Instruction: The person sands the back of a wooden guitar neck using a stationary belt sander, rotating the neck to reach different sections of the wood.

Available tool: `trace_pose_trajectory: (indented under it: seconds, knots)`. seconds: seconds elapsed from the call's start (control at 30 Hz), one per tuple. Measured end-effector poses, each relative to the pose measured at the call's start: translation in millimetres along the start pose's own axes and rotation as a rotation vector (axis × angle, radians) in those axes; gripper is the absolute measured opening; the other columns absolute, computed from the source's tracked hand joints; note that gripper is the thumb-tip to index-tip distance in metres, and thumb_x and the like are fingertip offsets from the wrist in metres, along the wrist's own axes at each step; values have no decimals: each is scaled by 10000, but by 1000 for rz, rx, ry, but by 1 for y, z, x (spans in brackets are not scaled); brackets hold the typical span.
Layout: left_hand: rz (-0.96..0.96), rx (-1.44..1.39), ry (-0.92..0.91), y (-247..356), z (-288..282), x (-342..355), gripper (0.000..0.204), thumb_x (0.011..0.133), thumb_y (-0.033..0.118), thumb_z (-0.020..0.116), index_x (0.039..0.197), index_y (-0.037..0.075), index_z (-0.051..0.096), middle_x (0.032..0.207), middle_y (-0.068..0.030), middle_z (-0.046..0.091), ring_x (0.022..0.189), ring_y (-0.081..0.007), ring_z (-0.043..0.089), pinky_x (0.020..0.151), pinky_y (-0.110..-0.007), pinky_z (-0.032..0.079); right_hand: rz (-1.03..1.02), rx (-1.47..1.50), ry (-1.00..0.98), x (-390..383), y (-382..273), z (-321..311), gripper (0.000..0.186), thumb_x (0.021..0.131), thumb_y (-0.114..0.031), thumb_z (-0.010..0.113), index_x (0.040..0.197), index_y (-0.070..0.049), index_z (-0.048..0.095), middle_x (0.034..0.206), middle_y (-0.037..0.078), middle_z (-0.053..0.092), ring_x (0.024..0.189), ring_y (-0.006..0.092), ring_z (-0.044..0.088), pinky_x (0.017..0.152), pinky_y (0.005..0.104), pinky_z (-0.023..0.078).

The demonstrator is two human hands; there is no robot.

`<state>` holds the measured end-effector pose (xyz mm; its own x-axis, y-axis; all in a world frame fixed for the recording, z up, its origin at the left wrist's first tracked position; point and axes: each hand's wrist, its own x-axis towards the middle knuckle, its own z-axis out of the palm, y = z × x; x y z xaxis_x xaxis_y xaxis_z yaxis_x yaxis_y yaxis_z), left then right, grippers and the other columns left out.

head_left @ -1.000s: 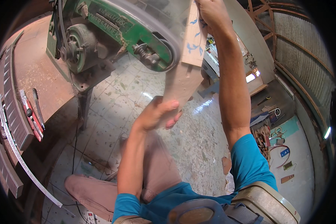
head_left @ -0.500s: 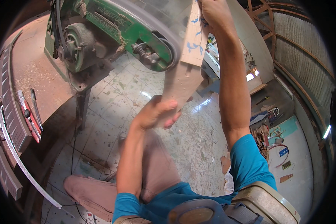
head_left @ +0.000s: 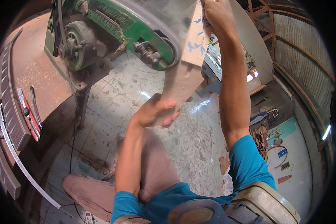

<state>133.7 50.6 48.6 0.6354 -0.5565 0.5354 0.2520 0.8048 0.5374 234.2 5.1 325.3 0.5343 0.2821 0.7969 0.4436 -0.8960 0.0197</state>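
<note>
A pale wooden guitar neck point(head_left: 183, 80) slants up and away in front of me, its fingerboard point(head_left: 195, 41) decorated with blue vine shapes. My left hand point(head_left: 156, 111) wraps round its near, broader end, thumb on top and fingertips curling from beneath. Higher up, my right hand point(head_left: 218, 15) is closed on the far part of the neck, whose end runs past the top of the view. The neck's left side lies against or very close to the rounded end of a green belt sander point(head_left: 153, 52); actual contact is hard to see. Its belt point(head_left: 164, 24) looks blurred.
Left of the sander is a dusty brown bench point(head_left: 44, 71) with red-handled cutters point(head_left: 29, 112), a dark slim tool point(head_left: 36, 106) and long metal strips point(head_left: 20, 160). A cable point(head_left: 73, 149) crosses the tiled floor point(head_left: 108, 104). Tools point(head_left: 270, 112) lie along the right wall.
Both hands keep their grip on the neck, which has barely shifted against the sander. The view has moved very slightly.
</note>
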Motion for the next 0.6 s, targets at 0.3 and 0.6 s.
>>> trace_pose_trajectory:
  seconds: [0.3, 0.6]
  knots:
    - [-23, -25, -45, -2, -8, 3, 809, 841, 471, 756, 1366, -102, 531, 669, -57, 581, 435, -87, 490, 406, -233, 397, -654, -618, 35, 24, 55, 11, 314, 1045, -193, 501, 1183, 56, 632, 1108, 278, 603, 1091, 430, 563, 973, 458, 465]
    - [-40, -34, -42, 1, -9, 2, 823, 838, 449, 763, 1371, -127, 514, 649, -65, 564, 421, -88, 468, 390, -235, 392, -605, -542, 76, 20, 52, 13, 320, 1050, -172, 483, 1180, 70, 648, 1154, 294, 569, 1076, 422, 562, 976, 462, 467]
